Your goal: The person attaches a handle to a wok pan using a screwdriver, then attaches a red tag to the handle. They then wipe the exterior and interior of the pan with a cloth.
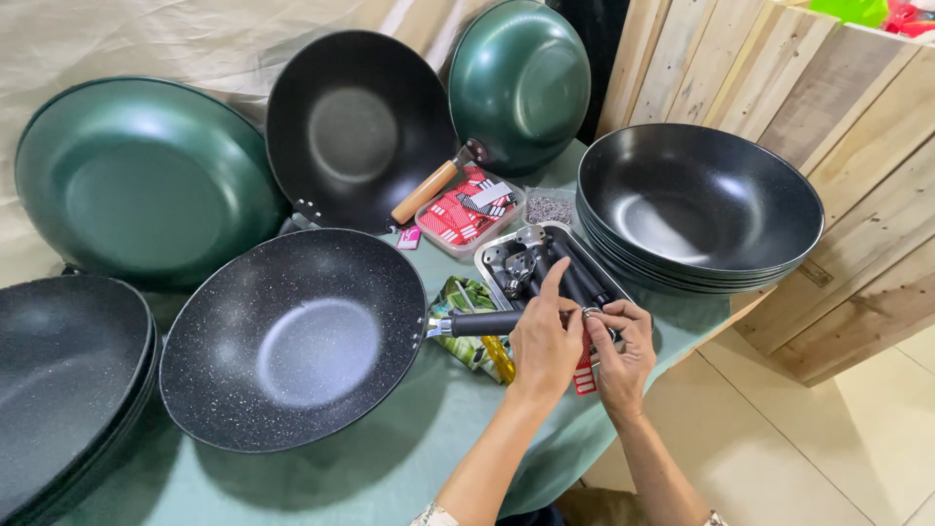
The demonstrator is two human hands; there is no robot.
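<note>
Both forearms rise from the near edge. Left hand [543, 341] grips the black handle [487, 322] of the speckled wok [292, 336], its axis running left-right; right hand [619, 351], just right, pinches a ring [591, 313] at the handle's end.

A counter [390, 468] under a pale green cloth carries the pans. At its centre lies a black speckled wok [292, 336], its black handle [482, 322] pointing to 3 o'clock. At 9 o'clock sits a stack of dark pans [63, 375]; at 2 o'clock a stack of black woks [696, 205]. Near 1 o'clock rest a metal tray of handles [545, 263] and a clear box of red packets [466, 212]. A green patterned packet [466, 297] lies just under the handle.
</note>
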